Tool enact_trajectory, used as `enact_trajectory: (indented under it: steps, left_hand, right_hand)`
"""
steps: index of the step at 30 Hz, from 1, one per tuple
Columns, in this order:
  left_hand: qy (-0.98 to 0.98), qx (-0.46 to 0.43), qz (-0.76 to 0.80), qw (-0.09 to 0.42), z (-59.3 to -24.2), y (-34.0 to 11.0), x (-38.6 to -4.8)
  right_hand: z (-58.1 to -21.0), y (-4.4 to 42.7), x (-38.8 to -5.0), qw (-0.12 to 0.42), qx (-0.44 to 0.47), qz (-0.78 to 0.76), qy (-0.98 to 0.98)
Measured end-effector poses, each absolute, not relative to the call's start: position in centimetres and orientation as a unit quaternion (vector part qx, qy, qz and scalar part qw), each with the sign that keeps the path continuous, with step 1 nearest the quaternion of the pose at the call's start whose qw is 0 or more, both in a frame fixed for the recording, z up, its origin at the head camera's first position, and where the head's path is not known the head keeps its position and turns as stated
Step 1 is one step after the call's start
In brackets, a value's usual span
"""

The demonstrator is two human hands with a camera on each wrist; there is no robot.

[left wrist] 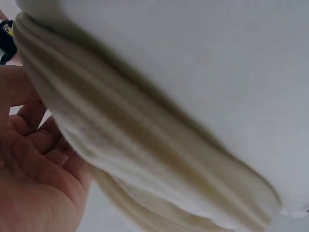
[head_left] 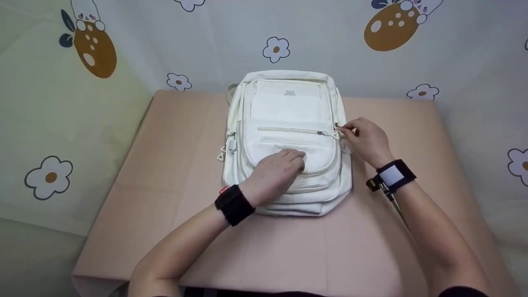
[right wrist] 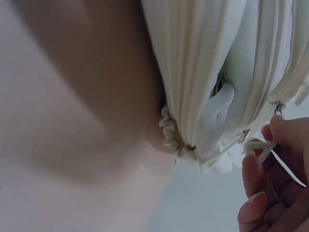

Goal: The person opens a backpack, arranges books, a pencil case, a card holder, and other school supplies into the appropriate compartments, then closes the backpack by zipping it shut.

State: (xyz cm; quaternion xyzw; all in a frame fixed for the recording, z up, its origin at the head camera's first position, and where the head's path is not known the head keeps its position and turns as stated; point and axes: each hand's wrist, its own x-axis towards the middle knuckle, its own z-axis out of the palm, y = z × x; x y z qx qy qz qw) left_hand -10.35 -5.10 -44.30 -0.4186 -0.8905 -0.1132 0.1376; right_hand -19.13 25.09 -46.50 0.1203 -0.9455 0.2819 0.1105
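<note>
A white backpack (head_left: 284,107) lies on the table, its front pockets facing up. The left hand (head_left: 277,173) is on the lower front pocket with its fingers bent, gripping the fabric. From the left wrist view, the curled fingers of the left hand (left wrist: 38,159) sit against a zippered pocket edge (left wrist: 145,125); part of their contact is hidden. At the backpack's right side, the right hand (head_left: 367,138) pinches a zipper pull (right wrist: 258,146) between thumb and forefinger. This pull is a pale cord loop in the right wrist view.
The table has a light pink cover (head_left: 185,247). A patterned curtain (head_left: 313,53) hangs behind it and at both sides. Another zipper pull (head_left: 330,134) lies across the front pocket, and triangular pulls (head_left: 221,154) hang on the left side.
</note>
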Motion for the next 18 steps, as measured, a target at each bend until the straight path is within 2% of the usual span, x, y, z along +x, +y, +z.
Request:
enact_trajectory:
  steps: [5,10,14,18]
  left_hand:
    - [-0.897,-0.364,-0.188,0.164,-43.4,-10.0,-11.8]
    - [-0.956,-0.211,-0.166,0.120,-43.1,-17.6,-14.8]
    - [-0.985,-0.107,-0.113,0.068,-44.4,-23.6,-16.7]
    - [-0.996,-0.046,-0.078,0.022,-46.4,-27.6,-17.2]
  right_hand:
    - [-46.2,27.3,-17.6,0.125,0.125,0.264,-0.948]
    - [-45.5,30.2,-16.1,0.137,0.114,0.215,-0.960]
    - [-45.6,32.3,-15.4,0.096,0.097,0.158,-0.978]
    - [-46.5,34.1,-15.3,0.034,0.072,0.107,-0.991]
